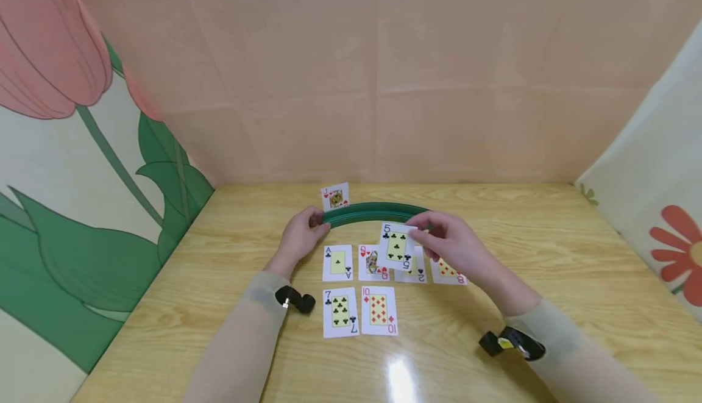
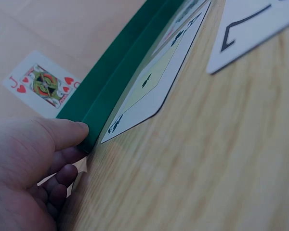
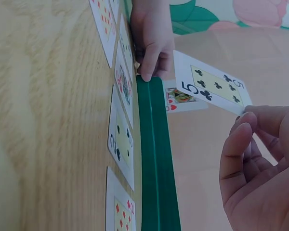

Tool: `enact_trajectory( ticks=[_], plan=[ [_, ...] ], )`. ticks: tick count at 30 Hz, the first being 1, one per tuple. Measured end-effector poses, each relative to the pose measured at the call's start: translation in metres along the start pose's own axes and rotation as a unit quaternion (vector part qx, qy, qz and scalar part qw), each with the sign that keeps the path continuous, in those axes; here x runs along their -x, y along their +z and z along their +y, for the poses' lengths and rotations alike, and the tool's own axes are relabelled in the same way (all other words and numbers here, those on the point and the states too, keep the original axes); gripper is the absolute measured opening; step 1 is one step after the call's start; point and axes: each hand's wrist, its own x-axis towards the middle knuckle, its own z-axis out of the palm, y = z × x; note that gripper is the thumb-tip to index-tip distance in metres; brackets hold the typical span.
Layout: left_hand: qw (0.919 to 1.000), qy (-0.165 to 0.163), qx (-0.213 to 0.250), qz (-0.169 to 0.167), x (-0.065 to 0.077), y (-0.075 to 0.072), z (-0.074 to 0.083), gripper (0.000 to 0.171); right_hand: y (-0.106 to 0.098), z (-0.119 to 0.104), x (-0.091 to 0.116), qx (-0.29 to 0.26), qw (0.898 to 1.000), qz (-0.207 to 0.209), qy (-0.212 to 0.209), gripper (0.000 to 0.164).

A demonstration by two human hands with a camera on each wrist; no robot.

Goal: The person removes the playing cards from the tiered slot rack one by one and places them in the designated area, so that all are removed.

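In the head view my right hand (image 1: 452, 241) pinches a five of clubs (image 1: 397, 247) by its upper right corner, face showing, raised over the laid-out cards. The right wrist view shows that card (image 3: 214, 85) held between thumb and fingers. My left hand (image 1: 298, 235) grips the left end of a curved green card holder (image 1: 378, 211), its thumb (image 2: 70, 132) on the front face. A jack of hearts (image 1: 335, 195) stands tilted in the holder's slot near that end.
Below the holder lie an ace of clubs (image 1: 337, 263), a queen of hearts (image 1: 368, 263), a black two (image 1: 418, 274) and an eight of diamonds (image 1: 451, 275). Nearer me are a seven of clubs (image 1: 340, 313) and a ten of diamonds (image 1: 378, 310). A pink cloth (image 1: 373, 86) hangs behind the table.
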Motion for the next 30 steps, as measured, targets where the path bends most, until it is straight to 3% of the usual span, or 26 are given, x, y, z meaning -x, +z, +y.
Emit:
enact_trajectory(
  ticks=[17, 30],
  plan=[
    [1.0000, -0.002, -0.002, -0.003, -0.001, 0.004, 0.001, 0.029, -0.014, 0.016, 0.022, 0.000, 0.999, -0.018, 0.044, 0.027],
    [1.0000, 0.002, -0.001, 0.000, -0.003, 0.005, -0.002, 0.027, -0.019, 0.027, 0.037, 0.007, 0.996, -0.059, 0.073, 0.027]
  ],
)
